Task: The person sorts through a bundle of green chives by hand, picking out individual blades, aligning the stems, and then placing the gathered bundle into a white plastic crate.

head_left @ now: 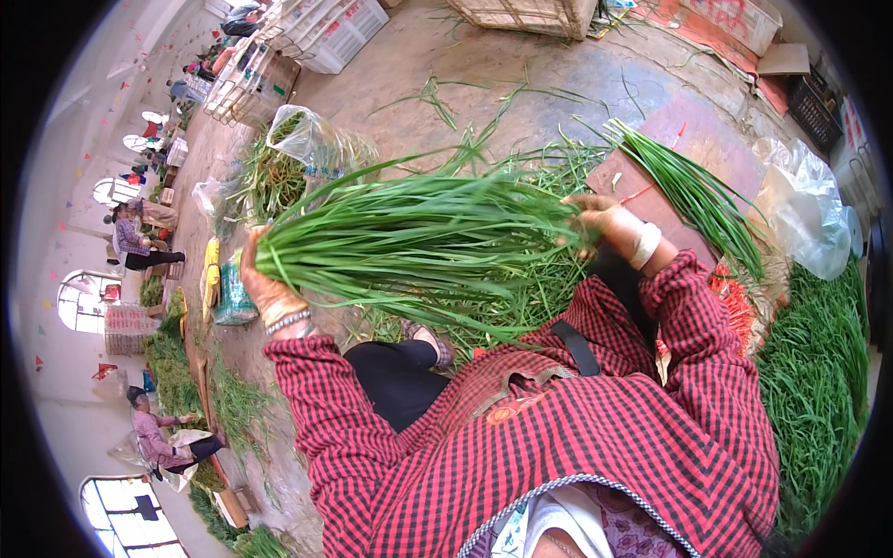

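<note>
A thick bunch of long flat green leaves, which look like garlic chives point(400, 232), spans the space between my two hands above the floor. My left hand point(268, 286) is closed around its gathered end at the left. Over at the leaf tips, my right hand point(609, 226) has its fingers curled in among the blades, partly hidden by them. Loose leaf trimmings point(549, 284) lie heaped below the bunch, around my feet. A second, smaller bunch of chives point(684, 181) rests on a flat reddish board point(693, 135) beyond my right hand.
Red ties point(735, 302) lie by my right forearm, with a big heap of chives point(819, 391) further right. Clear plastic sheeting point(809, 200) sits behind it. A plastic bag point(312, 149) with trimmings stands front left; crates point(344, 33) are beyond. Other people point(139, 242) sit far left.
</note>
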Action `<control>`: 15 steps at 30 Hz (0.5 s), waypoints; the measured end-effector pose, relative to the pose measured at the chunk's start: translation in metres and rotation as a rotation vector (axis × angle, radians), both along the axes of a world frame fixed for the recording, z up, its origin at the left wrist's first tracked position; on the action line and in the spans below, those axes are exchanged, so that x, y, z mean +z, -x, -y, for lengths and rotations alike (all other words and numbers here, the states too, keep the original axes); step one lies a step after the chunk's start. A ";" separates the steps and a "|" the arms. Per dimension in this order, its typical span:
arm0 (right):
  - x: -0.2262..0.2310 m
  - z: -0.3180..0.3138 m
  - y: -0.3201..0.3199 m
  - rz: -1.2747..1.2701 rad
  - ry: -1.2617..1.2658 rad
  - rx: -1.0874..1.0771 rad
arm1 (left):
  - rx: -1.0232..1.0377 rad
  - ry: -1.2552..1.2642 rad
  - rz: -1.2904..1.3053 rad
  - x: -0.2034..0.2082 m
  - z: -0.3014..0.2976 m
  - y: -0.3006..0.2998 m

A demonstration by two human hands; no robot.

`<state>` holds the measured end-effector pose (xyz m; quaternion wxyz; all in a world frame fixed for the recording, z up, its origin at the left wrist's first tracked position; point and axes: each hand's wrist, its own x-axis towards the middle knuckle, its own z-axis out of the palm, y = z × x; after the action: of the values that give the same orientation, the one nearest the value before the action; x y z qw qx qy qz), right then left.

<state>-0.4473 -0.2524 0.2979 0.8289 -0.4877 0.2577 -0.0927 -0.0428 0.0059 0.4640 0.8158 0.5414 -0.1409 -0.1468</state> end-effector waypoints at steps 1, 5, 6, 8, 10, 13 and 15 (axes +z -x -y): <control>0.004 0.009 0.005 -0.041 0.058 -0.047 | -0.053 0.020 -0.050 -0.009 -0.012 -0.007; 0.023 0.030 0.016 0.091 0.063 -0.338 | 0.166 -0.037 -0.080 -0.020 -0.026 -0.004; 0.027 0.034 0.018 0.111 0.150 -0.370 | 0.121 -0.012 -0.099 -0.024 -0.030 -0.011; 0.043 0.033 0.015 0.173 0.147 -0.438 | 0.050 0.017 -0.148 -0.033 -0.041 -0.027; 0.057 0.033 0.014 0.238 0.182 -0.445 | 0.068 0.014 -0.119 -0.038 -0.040 -0.034; 0.065 0.027 0.015 0.346 0.164 -0.386 | 0.108 -0.018 -0.029 -0.043 -0.038 -0.031; 0.068 0.024 0.015 0.352 0.163 -0.351 | 0.172 -0.078 -0.054 -0.045 -0.040 -0.033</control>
<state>-0.4628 -0.2768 0.3660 0.7904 -0.4769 0.1817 -0.3390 -0.0097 0.0456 0.4194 0.8070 0.5789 -0.0660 -0.0962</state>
